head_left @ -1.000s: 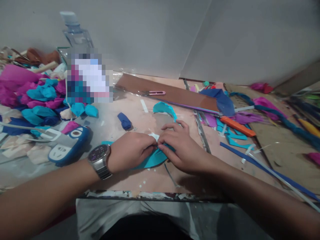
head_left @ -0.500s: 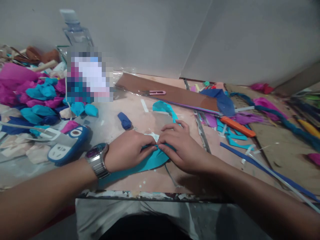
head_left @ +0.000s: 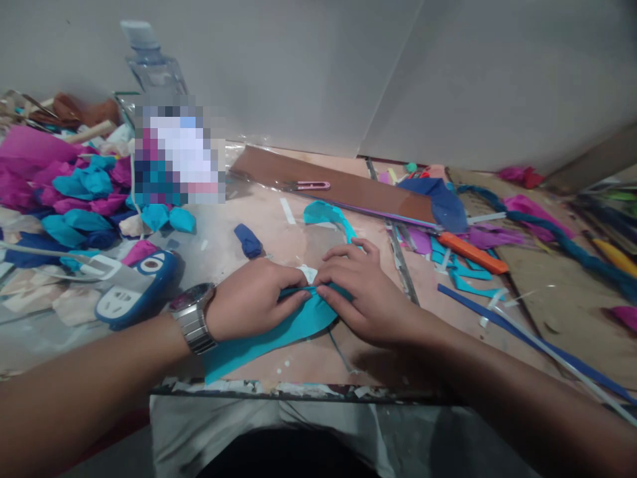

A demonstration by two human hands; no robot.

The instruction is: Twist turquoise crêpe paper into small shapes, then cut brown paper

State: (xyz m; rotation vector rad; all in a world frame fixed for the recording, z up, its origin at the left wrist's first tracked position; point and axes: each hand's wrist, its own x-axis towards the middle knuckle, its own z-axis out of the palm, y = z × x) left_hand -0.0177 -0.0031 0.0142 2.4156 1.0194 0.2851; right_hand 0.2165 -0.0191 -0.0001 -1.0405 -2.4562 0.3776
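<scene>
A strip of turquoise crepe paper (head_left: 279,335) lies on the table in front of me, its upper edge gathered between my hands. My left hand (head_left: 251,295), with a metal watch at the wrist, pinches that edge between thumb and forefinger. Close beside it, my right hand (head_left: 361,292) presses the same edge with thumb and fingers. A small white piece (head_left: 309,273) shows just behind the fingertips; I cannot tell what it is. Past my right fingers curls a narrow turquoise strip (head_left: 326,212). A dark blue rolled paper piece (head_left: 247,240) lies behind my left hand.
At left are a heap of crumpled paper petals (head_left: 82,179), a blue-and-white glue gun (head_left: 137,289) and a clear bottle (head_left: 154,70). Brown sheets (head_left: 343,182) with a pink cutter (head_left: 313,185) lie behind. An orange cutter (head_left: 472,252) and blue strip (head_left: 497,318) are at right.
My left fingers have shifted slightly left along the paper's edge, apart from the right ones. The paper's near-left end shows a little farther right. My right hand has barely moved.
</scene>
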